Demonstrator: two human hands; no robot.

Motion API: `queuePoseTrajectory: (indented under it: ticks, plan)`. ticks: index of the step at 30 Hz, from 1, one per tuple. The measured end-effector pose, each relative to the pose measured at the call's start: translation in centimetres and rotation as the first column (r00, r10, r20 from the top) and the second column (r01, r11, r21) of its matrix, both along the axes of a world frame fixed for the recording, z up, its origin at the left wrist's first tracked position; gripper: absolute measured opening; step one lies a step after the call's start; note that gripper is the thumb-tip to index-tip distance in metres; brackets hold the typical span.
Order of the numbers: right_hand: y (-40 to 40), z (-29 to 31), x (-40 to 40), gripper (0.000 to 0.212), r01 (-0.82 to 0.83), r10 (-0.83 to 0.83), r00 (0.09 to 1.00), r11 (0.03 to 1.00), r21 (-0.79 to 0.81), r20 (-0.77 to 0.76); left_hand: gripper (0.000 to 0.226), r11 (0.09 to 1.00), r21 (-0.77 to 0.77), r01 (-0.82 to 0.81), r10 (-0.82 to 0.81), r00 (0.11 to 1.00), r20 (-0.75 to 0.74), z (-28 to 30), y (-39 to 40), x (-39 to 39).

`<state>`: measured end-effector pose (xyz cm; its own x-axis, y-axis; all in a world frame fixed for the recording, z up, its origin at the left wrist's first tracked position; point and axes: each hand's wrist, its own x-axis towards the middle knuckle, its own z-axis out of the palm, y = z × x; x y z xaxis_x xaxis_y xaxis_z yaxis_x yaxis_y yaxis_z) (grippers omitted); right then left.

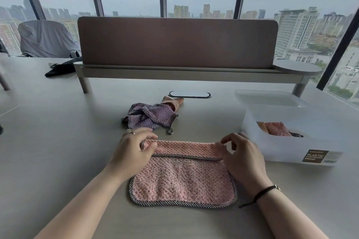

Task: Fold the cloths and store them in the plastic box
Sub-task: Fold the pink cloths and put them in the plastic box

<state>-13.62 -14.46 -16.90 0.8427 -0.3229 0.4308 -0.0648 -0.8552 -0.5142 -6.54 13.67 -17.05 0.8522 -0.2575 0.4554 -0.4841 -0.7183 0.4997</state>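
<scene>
both hands (pixel 134 147) (pixel 240 153) had a pinch grip on pink cloth (pixel 182 176) far corners | fold at 12 o'clock | uneven pull = skewed edges probably

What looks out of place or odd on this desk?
Little stands out. The purple cloth lies crumpled, unfolded, behind the pink cloth both hands are folding. The plastic box stands upright with folded cloths inside.
</scene>
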Motion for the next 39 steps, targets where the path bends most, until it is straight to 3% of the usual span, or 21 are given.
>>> queuePoseTrajectory:
  ticks: [2,4,6,8,10,14,22,32,36,39]
  plan:
    - [1.1,0.5,-0.3,0.019,-0.009,0.020,0.994,0.995,-0.101,0.109,0.044,0.980,0.165,0.113,-0.110,0.994,-0.026,0.3,-1.3,-0.9]
    - [3.0,1.0,-0.4,0.033,-0.099,0.132,0.983,0.967,-0.234,0.130,0.059,0.903,0.365,0.226,-0.187,0.972,-0.140,0.5,-3.0,-2.0]
    - [5.4,0.9,-0.5,0.054,-0.246,0.252,0.968,0.919,-0.308,-0.022,0.066,0.803,0.508,0.311,-0.216,0.947,-0.238,0.3,-4.3,-2.8]
    - [7.2,0.4,-0.6,0.075,-0.384,0.314,0.912,0.879,-0.281,-0.265,0.075,0.725,0.602,0.335,-0.208,0.939,-0.273,-0.3,-5.1,-3.0]
    - [7.7,-0.3,-0.5,0.089,-0.439,0.317,0.846,0.871,-0.222,-0.429,0.073,0.704,0.635,0.319,-0.158,0.941,-0.298,-0.6,-5.2,-2.8]
    - [6.5,-0.9,-0.1,0.102,-0.395,0.244,0.829,0.892,-0.220,-0.503,0.069,0.728,0.615,0.304,-0.120,0.939,-0.322,-0.6,-4.5,-2.6]
    - [4.5,-0.9,0.5,0.088,-0.376,0.202,0.811,0.899,-0.226,-0.549,0.085,0.742,0.629,0.231,-0.022,0.946,-0.323,-0.7,-3.3,-2.4]
    - [1.7,-0.9,2.0,0.094,-0.358,0.194,0.804,0.913,-0.196,-0.562,0.091,0.771,0.593,0.232,-0.046,0.949,-0.311,-0.8,-3.9,-1.4]
    - [1.3,-0.7,1.8,0.090,-0.352,0.246,0.859,0.921,-0.169,-0.449,0.085,0.853,0.474,0.217,-0.084,0.955,-0.285,-0.7,-3.9,-1.5]
    - [1.0,0.0,0.8,0.075,-0.345,0.313,0.927,0.928,-0.142,-0.209,0.072,0.927,0.314,0.206,-0.161,0.973,-0.165,-0.4,-3.0,-1.9]
